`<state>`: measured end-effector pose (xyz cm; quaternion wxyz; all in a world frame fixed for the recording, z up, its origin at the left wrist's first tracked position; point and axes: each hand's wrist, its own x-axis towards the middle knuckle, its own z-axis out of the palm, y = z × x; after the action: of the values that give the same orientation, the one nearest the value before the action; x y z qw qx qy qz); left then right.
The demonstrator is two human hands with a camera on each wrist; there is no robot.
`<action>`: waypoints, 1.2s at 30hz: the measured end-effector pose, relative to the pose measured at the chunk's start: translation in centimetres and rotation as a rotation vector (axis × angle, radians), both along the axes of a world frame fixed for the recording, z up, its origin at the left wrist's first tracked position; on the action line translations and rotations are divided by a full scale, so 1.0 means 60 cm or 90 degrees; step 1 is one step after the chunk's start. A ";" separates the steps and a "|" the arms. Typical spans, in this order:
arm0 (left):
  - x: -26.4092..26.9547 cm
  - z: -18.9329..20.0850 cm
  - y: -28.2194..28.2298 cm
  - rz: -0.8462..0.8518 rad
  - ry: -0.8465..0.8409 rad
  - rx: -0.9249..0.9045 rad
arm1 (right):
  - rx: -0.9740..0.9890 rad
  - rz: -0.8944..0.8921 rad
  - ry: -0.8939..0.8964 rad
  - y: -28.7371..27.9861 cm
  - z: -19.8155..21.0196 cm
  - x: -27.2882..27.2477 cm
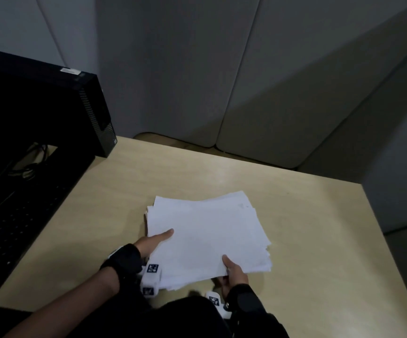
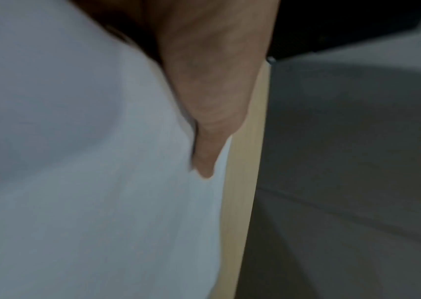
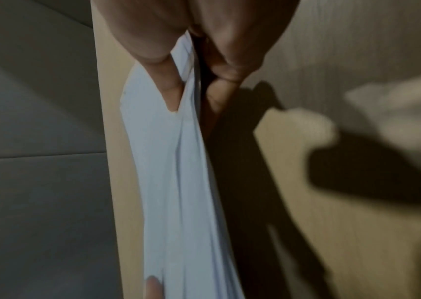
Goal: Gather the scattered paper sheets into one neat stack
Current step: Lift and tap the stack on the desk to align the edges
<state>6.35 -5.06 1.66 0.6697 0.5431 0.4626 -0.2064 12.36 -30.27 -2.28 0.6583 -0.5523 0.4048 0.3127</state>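
Note:
A loose stack of white paper sheets (image 1: 205, 237) lies over the middle of the wooden desk (image 1: 319, 240), its edges fanned and uneven. My left hand (image 1: 152, 242) grips the stack's near left edge, thumb on top and fingers hidden beneath. My right hand (image 1: 233, 272) pinches the near right corner, thumb on top and fingers under it. In the left wrist view the thumb (image 2: 204, 129) presses on the sheets (image 2: 76, 161). In the right wrist view the thumb (image 3: 168, 87) and fingers (image 3: 219, 89) clamp the sheets (image 3: 178, 182), which are lifted off the desk there.
A black computer case (image 1: 51, 106) stands at the back left, with a black keyboard (image 1: 19, 215) and cables in front of it. Grey partition panels (image 1: 246, 81) close off the back and right. The desk's right edge (image 1: 393, 252) drops to the floor.

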 end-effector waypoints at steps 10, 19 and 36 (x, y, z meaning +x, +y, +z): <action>-0.033 -0.028 0.071 -0.129 -0.087 -0.021 | 0.063 0.006 -0.044 -0.092 0.006 0.027; -0.050 -0.015 0.082 -0.142 -0.012 0.058 | 0.031 0.290 -0.034 -0.116 0.041 0.069; -0.096 -0.027 0.073 0.063 -0.094 0.015 | 0.041 0.455 -0.026 -0.106 0.028 -0.042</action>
<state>0.62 -0.66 0.01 0.7048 0.5411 0.4407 -0.1274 9.83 -36.60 -0.60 0.5323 -0.6442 0.1624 0.5246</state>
